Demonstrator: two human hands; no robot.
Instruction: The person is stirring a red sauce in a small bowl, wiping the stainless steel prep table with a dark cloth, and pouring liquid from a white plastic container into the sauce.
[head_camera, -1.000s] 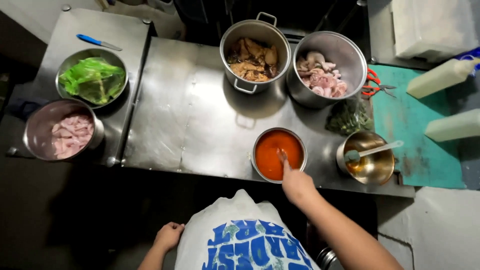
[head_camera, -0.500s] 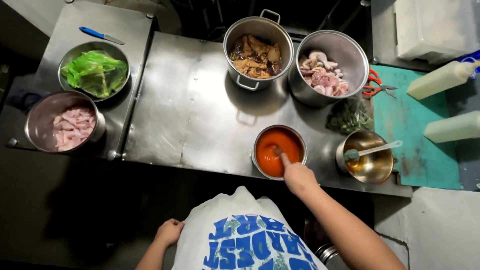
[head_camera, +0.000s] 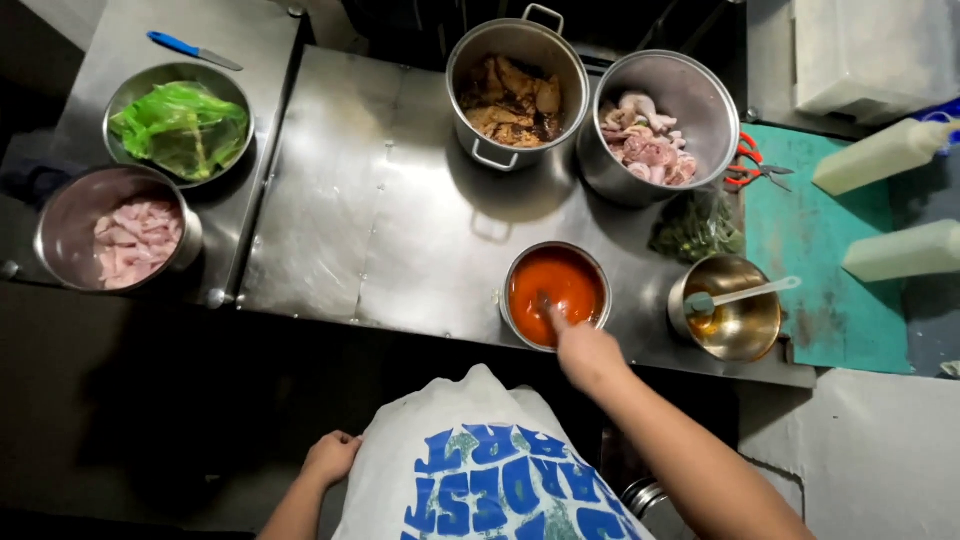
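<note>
While the right hand (head_camera: 588, 355) reaches over the counter edge, its fingers close on a utensil handle standing in the bowl of red sauce (head_camera: 556, 293); grip looks clamped, though the utensil itself is mostly hidden by hand and sauce. Bowl sits at front of the steel counter (head_camera: 380, 220), just left of a small metal bowl w/ spoon (head_camera: 738, 312).

Left hand (head_camera: 331, 457) hangs low beside the white printed shirt (head_camera: 480, 470), fingers curled together, holding nothing, touching no item.

Progress, as judged: sauce appears smooth and uniform in colour, so mixing seems well along. No sauce seen yet on other items. Pot of brown cooked pieces (head_camera: 515, 92) and pot of raw pale meat (head_camera: 660, 130) stand at rear, apart from sauce bowl. Bowl of pink sliced meat (head_camera: 122, 232) and bowl of green leaves (head_camera: 180, 125) at far left, uncombined. Blue-handled knife (head_camera: 190, 49), red scissors (head_camera: 752, 170), two squeeze bottles (head_camera: 880, 155) idle.
</note>
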